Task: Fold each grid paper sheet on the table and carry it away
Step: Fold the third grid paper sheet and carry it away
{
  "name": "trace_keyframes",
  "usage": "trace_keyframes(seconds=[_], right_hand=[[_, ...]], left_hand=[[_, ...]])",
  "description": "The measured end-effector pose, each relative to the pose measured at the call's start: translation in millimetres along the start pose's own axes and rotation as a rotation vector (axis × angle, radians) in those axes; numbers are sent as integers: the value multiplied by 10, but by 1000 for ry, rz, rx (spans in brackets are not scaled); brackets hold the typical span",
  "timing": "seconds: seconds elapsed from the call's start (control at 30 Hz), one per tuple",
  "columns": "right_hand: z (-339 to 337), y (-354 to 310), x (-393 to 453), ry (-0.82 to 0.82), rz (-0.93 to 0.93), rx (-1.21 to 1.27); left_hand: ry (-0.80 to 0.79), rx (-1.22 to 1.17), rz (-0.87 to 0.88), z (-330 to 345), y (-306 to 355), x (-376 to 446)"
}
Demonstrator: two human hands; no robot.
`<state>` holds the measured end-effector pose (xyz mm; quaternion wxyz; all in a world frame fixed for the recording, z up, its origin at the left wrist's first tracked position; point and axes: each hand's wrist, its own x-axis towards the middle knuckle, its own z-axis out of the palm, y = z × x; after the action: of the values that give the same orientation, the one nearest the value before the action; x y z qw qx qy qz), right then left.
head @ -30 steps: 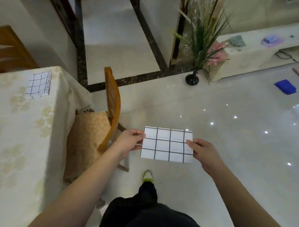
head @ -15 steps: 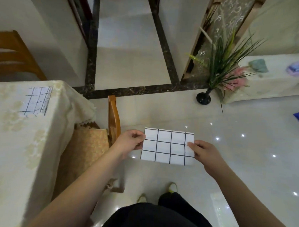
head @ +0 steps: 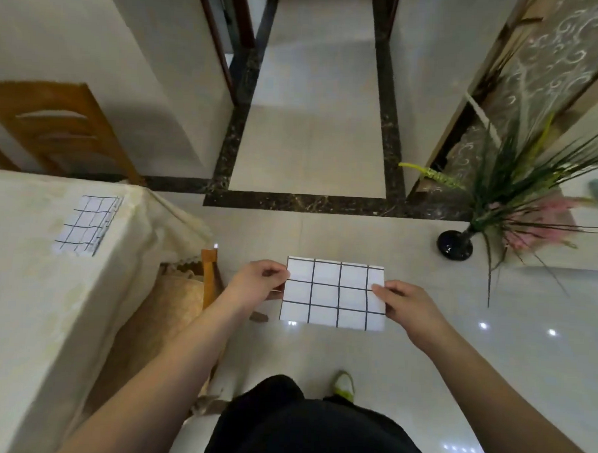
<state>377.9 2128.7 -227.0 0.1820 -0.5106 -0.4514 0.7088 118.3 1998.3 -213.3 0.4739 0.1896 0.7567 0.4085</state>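
Observation:
I hold a folded white grid paper sheet with black lines flat in the air above the floor, right of the table. My left hand pinches its left edge and my right hand pinches its right edge. A second grid paper sheet lies on the table, near the far right corner of its cream floral cloth.
A wooden chair with a woven seat is tucked at the table's right side, just left of my left hand. A black vase with grass and pink flowers stands on the glossy floor at the right. A hallway opens ahead.
The view has swung left and forward toward the hallway; the vase has shifted right and the table's sheet nearer. Both hands keep the same hold on the folded sheet.

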Motion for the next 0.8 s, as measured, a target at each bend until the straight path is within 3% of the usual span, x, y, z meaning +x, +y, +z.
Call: trace_keyframes(seconds=[0.3, 0.8], right_hand=[[391, -531, 928, -147, 57, -85], [1932, -1503, 2489, -351, 9, -376]], left_hand=[[141, -139, -8, -297, 367, 355], [369, -374, -84, -1488, 630, 1413]])
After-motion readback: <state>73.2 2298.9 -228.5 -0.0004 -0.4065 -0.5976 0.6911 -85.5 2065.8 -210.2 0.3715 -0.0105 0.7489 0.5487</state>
